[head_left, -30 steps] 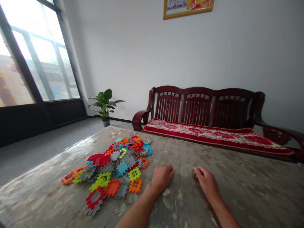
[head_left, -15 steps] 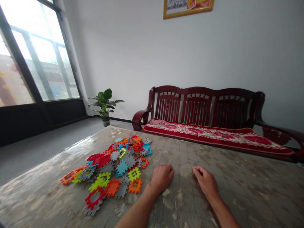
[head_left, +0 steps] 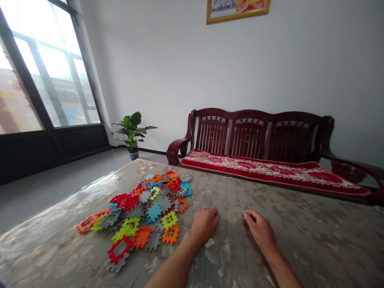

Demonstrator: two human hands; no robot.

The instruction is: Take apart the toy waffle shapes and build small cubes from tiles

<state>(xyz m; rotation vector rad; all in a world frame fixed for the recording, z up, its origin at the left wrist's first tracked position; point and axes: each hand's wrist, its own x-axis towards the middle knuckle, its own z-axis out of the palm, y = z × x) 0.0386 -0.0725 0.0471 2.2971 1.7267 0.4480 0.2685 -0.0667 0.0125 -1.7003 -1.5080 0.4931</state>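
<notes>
My left hand [head_left: 205, 223] rests on the table [head_left: 234, 256] in a loose fist, knuckles up, with nothing showing in it. Across a short gap lies my right hand [head_left: 260, 229], its fingers curled in and also holding nothing I can see. Left of my left hand spreads a pile of interlocking plastic tiles in red, orange, green, blue and grey. Nearest to that hand are an orange window tile [head_left: 171, 235] and a lime green window tile [head_left: 169, 220]. A red ring-shaped tile [head_left: 120, 249] lies over a grey one at the pile's near edge.
A patterned cover lies over the tabletop. Beyond its far edge stands a dark red wooden bench [head_left: 249, 136] with a red floral cushion [head_left: 270, 169]. A potted plant [head_left: 132, 130] is on the floor by the glass door [head_left: 54, 72]. A framed picture [head_left: 238, 11] hangs above.
</notes>
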